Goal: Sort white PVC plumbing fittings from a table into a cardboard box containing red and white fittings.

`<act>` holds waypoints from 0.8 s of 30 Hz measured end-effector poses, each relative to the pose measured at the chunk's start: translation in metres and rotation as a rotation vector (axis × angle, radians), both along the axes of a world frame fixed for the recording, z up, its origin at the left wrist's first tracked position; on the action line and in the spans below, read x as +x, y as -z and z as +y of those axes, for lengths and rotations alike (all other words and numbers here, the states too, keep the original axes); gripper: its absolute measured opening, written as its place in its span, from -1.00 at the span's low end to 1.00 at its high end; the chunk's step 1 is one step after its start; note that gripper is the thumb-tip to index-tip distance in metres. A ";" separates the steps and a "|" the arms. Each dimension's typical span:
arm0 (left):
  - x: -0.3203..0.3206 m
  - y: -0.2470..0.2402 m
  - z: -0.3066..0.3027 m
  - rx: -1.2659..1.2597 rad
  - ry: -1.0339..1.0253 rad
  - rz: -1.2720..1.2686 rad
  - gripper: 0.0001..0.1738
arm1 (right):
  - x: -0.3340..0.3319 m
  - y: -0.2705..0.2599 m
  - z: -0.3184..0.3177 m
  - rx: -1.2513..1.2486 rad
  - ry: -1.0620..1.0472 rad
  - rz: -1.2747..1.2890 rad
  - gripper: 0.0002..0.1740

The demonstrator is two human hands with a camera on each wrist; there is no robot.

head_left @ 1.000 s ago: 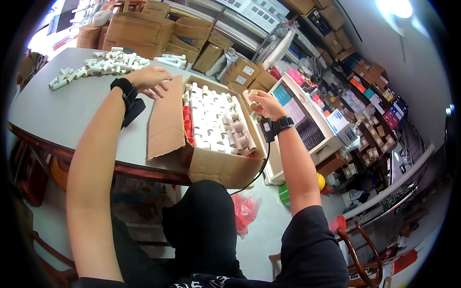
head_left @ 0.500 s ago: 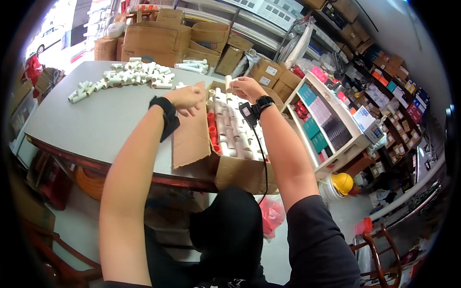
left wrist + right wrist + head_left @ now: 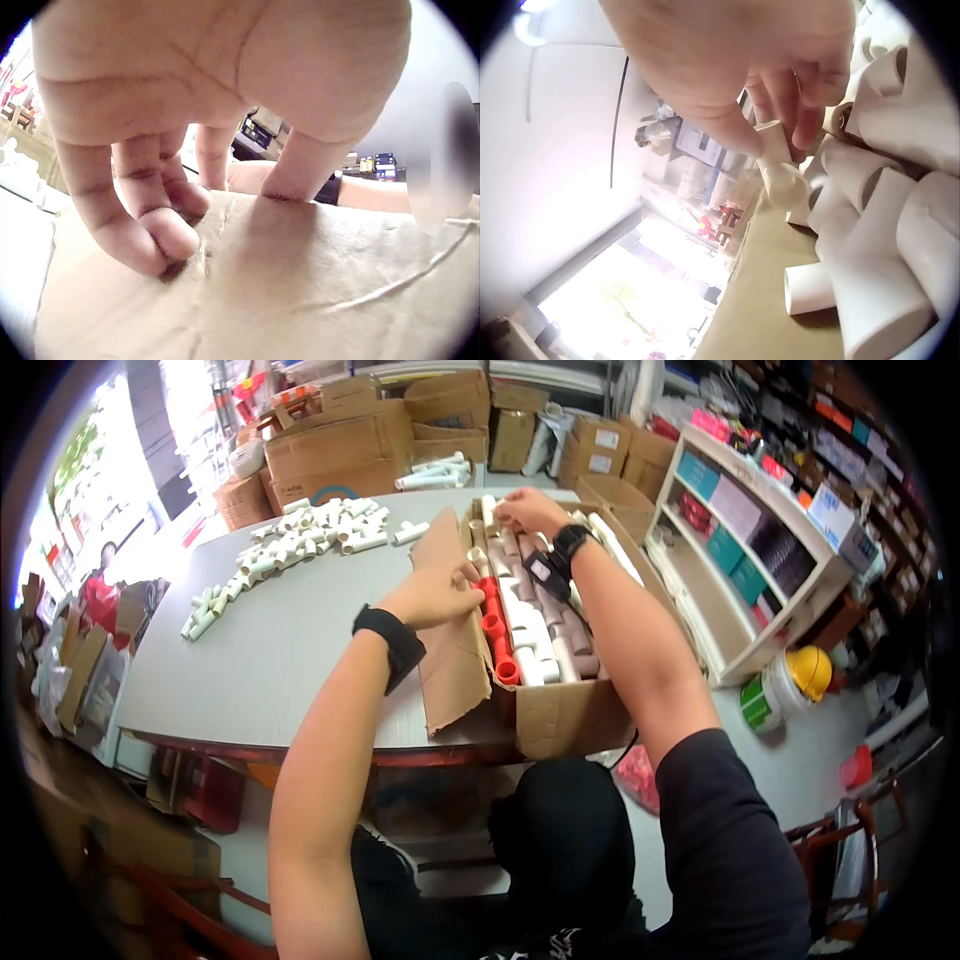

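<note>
My right hand (image 3: 532,512) pinches a cream plastic tee pipe fitting (image 3: 772,161) between thumb and fingers, at the far left corner of the cardboard box (image 3: 560,720). The box holds rows of white and greyish fittings (image 3: 530,625), with red fittings (image 3: 500,650) along its left side. In the right wrist view, the held fitting sits low beside the box wall (image 3: 772,255), close to the packed ones. My left hand (image 3: 435,595) rests at the box's folded-out flap (image 3: 247,277); some fingertips touch the cardboard, while the thumb reaches over its edge.
A heap of loose white fittings (image 3: 310,532) lies on the table (image 3: 290,660), with one fitting (image 3: 410,533) nearer the flap. Cardboard boxes (image 3: 340,455) stand behind the table. A white shelf unit (image 3: 700,600) and a bucket with a yellow helmet (image 3: 808,672) are at right.
My right hand has carried the fitting from the box's right side over to the far left corner and lowered it. The left hand has come down onto the flap. The head view has turned left.
</note>
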State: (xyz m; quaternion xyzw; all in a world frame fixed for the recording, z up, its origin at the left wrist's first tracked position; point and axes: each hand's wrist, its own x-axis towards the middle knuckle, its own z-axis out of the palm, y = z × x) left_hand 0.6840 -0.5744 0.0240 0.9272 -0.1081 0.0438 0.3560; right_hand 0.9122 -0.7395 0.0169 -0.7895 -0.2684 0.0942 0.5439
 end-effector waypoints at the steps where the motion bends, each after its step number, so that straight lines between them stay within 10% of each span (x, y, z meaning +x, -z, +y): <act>1: 0.002 0.002 0.000 -0.003 0.004 0.028 -0.63 | -0.003 -0.002 0.000 -0.024 0.035 -0.024 -0.73; 24: -0.004 -0.002 -0.009 -0.155 0.026 0.170 -0.61 | 0.001 0.005 -0.008 -0.460 0.273 -0.399 -0.51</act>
